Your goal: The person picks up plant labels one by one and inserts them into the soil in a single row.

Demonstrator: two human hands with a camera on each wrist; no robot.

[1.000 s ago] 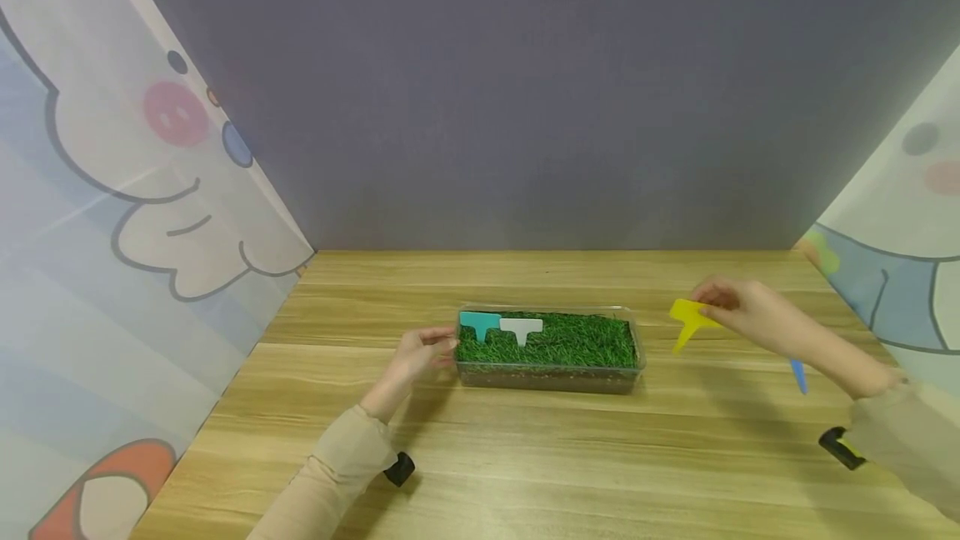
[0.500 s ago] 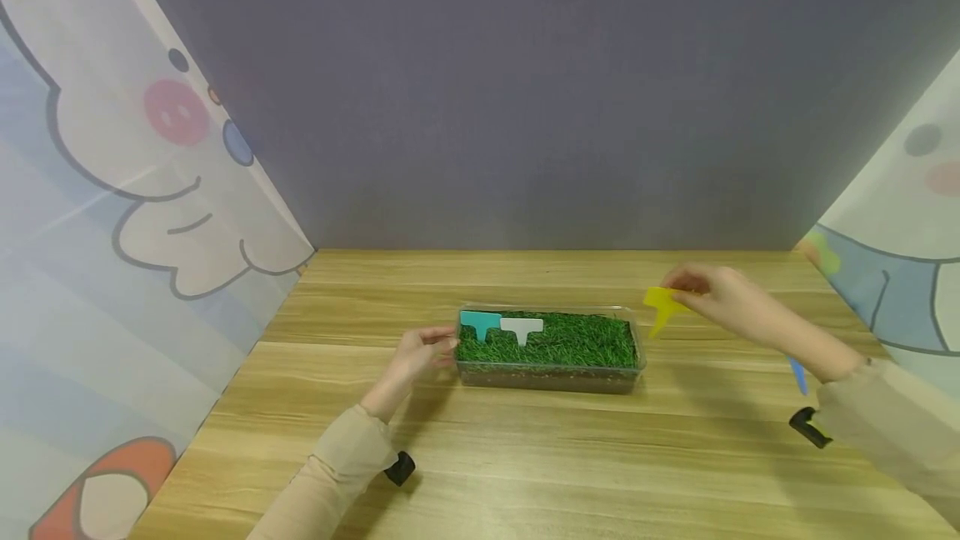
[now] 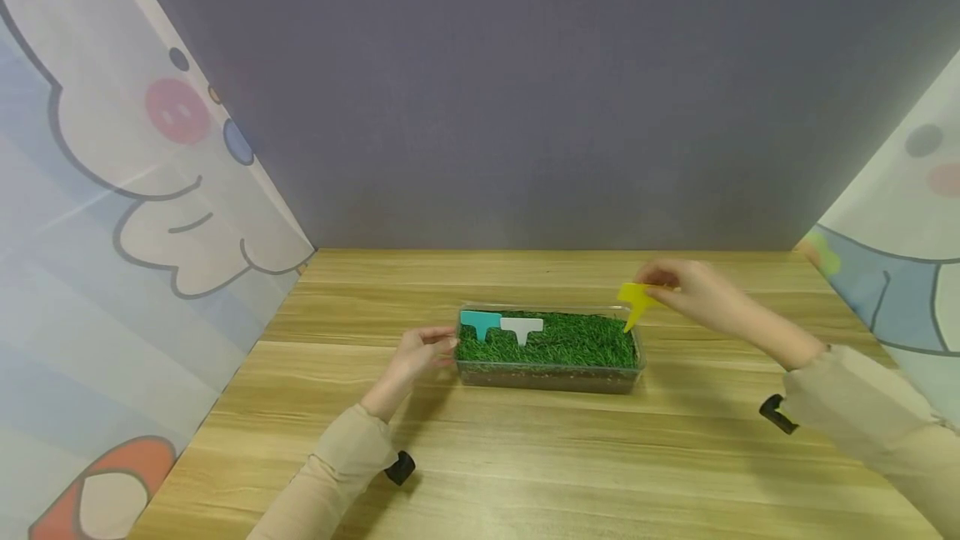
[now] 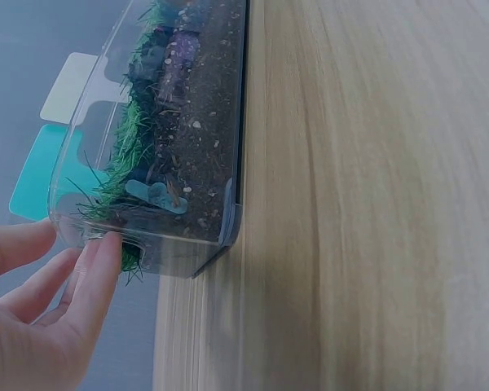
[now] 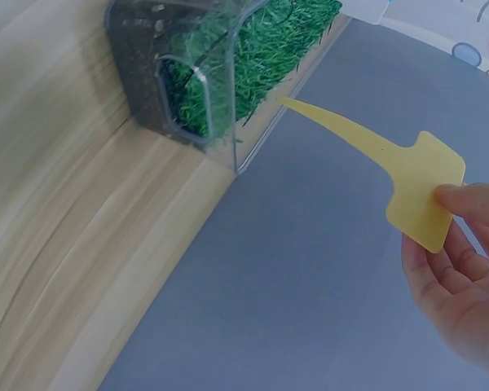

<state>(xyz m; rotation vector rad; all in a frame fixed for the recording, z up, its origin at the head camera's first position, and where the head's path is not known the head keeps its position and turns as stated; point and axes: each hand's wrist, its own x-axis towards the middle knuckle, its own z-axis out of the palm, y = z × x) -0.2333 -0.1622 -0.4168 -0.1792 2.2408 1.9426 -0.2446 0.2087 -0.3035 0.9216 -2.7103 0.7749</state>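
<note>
Between thumb and fingers my right hand pinches a yellow T-shaped plant label by its wide head. Its pointed stem slants down toward the right end of a clear planter box, which holds green artificial grass over dark soil. Whether the tip touches the grass I cannot tell. At the box's left end, my left hand rests its fairly straight fingers against the wall. A teal plant label and a white plant label stand side by side in the grass, toward the left.
The box stands on a wood-grain table. Behind it rises a grey panel, and cartoon-printed curtains flank both sides. A black strap piece sticks out at the right sleeve, another black piece at the left.
My right hand has carried the yellow plant label leftward, from beside the box to its right end. A blue label under the right forearm is now hidden. The left hand stays put.
</note>
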